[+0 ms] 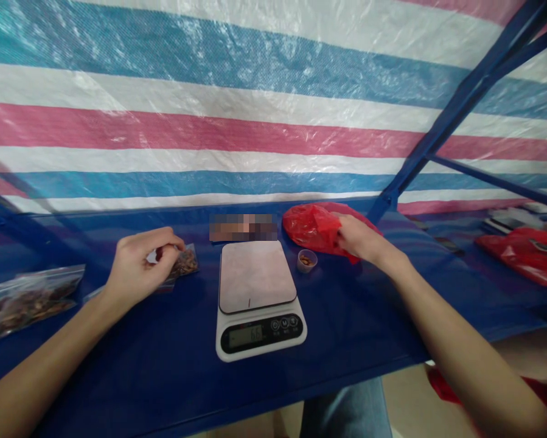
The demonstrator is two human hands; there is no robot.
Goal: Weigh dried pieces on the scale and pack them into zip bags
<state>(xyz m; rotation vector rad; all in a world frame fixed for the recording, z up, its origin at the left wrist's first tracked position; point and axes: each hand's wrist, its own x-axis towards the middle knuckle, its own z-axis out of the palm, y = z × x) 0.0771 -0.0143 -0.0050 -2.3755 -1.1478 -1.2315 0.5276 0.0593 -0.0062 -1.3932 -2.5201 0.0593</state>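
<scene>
My left hand has its fingers curled in toward the thumb, closed on a small clear zip bag with brown bits inside. At the right, my right hand reaches into a crumpled red plastic bag, and the plastic hides its fingertips. Just left of that hand stands a small clear cup with some brown pieces in it. Between my hands sits a white kitchen scale with nothing on its plate. Its display is lit and seems to read 66, though the digits are faint.
Filled clear zip bags lie at the far left of the blue table. Behind the scale is a pixelated patch. A striped plastic sheet hangs behind; a blue metal brace slants at right, near another red bag.
</scene>
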